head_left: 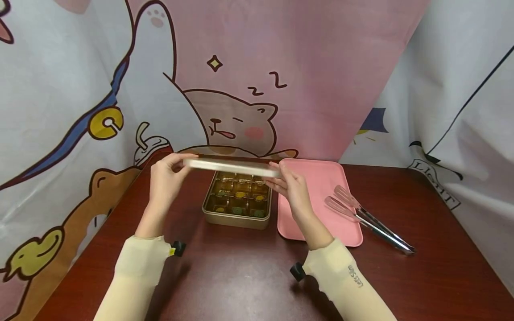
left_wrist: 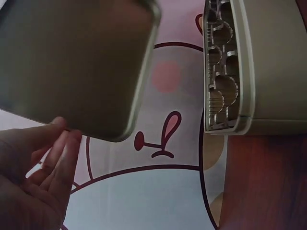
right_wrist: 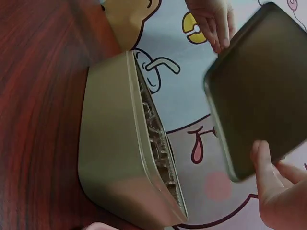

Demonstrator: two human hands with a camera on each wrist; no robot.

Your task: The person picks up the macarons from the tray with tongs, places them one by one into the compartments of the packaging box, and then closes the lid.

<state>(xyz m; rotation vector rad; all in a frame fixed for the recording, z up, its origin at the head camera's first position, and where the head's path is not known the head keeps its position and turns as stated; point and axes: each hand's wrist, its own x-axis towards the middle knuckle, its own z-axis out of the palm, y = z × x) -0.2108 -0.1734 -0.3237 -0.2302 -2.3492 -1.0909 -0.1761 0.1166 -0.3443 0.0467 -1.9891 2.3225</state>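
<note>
A gold square tin [head_left: 234, 220] stands on the table, its top uncovered. Inside it sits a clear divided insert [right_wrist: 152, 125] with several compartments, some showing small yellow and green items. Above the tin's far part, both hands hold the tin's flat lid [head_left: 233, 167] nearly level. My left hand [head_left: 165, 177] pinches its left edge between thumb and fingers, as the left wrist view shows closely. At the opposite edge, my right hand [head_left: 295, 186] grips the lid with the thumb on one face. The lid hides the tin's back edge in the head view.
Right of the tin lies a pink tray [head_left: 309, 223]. Metal tongs [head_left: 371, 223] rest across its right side, their handle end reaching onto the dark red wooden table [head_left: 241, 276]. A cartoon-printed cloth [head_left: 321, 67] hangs behind and along both sides.
</note>
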